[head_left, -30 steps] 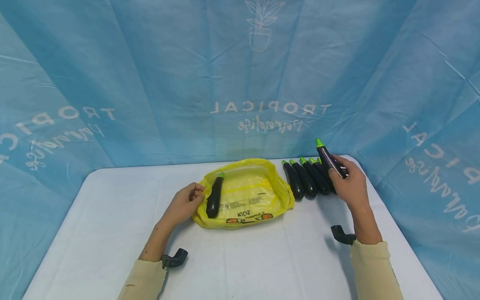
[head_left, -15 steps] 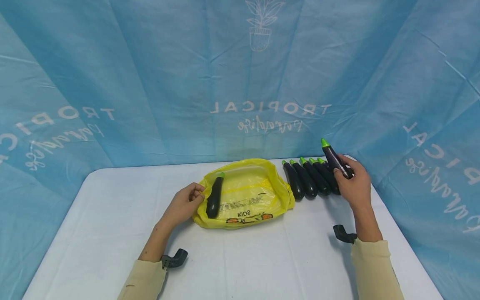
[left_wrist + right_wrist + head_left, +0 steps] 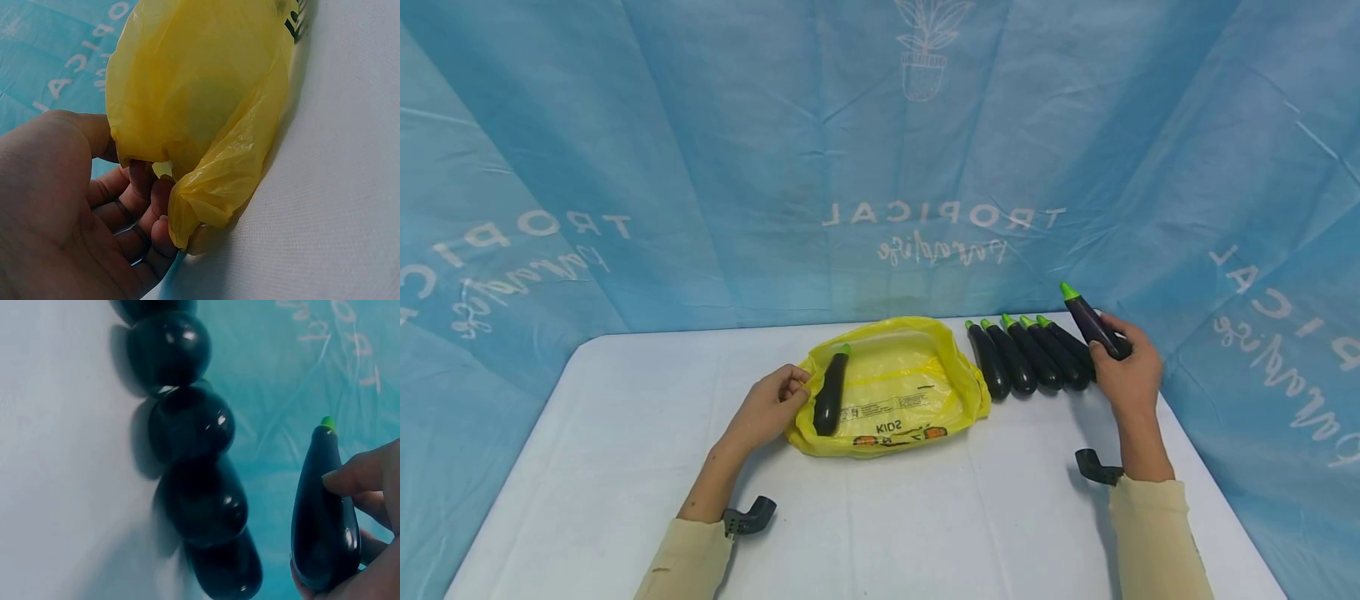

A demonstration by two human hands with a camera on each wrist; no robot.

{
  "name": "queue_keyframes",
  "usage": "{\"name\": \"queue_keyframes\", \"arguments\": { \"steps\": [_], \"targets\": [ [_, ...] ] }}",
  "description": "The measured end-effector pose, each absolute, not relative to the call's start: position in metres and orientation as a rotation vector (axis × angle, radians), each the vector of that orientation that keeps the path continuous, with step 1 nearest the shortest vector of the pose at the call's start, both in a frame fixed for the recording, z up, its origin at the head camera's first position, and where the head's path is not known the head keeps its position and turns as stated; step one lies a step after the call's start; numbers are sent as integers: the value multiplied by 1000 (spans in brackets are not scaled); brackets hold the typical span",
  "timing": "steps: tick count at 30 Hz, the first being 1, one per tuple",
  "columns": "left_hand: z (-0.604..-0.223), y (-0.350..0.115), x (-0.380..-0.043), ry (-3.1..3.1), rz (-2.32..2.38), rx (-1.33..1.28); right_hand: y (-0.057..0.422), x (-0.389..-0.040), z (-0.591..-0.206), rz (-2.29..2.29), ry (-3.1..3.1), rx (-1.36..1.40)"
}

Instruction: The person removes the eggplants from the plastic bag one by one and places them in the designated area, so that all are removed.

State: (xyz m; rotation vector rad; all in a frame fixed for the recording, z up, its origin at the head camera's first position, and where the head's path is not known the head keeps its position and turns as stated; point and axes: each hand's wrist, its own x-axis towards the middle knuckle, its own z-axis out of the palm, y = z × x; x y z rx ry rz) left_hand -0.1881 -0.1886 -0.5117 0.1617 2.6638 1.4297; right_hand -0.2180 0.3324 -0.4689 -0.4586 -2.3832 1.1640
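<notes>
My left hand (image 3: 771, 406) pinches the left rim of a yellow plastic bag (image 3: 898, 387) that lies with its mouth open in the middle of the table. In the left wrist view, thumb and curled fingers grip the thin film of the bag (image 3: 206, 94). One dark eggplant (image 3: 829, 396) with a green tip lies inside the bag at its left side. Above the table's far right corner, my right hand (image 3: 1129, 367) holds another eggplant (image 3: 1093, 323), tilted with its green tip up and away. The right wrist view shows thumb and fingers around that eggplant (image 3: 322, 512).
A row of several eggplants (image 3: 1018, 358) lies side by side between the bag and my right hand. The white-covered table (image 3: 910, 525) ends at a blue printed curtain (image 3: 760, 167) along the back and sides.
My right hand has moved to the right with its eggplant, away from the row, uncovering more of the row's right end. The left hand and bag have stayed in place.
</notes>
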Motion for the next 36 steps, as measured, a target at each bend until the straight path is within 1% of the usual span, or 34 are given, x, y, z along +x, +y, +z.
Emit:
{"name": "queue_keyframes", "arguments": {
  "steps": [14,23,36],
  "targets": [
    [-512,-189,-188,2666,1422,161,345,-222,-480,1173,-2340,-474],
    [-513,-188,-189,2679,1412,163,351,-225,-490,1218,-2315,-586],
    [-514,-187,-188,2680,1407,167,353,-226,-487,1319,-2311,-647]
  ]
}}
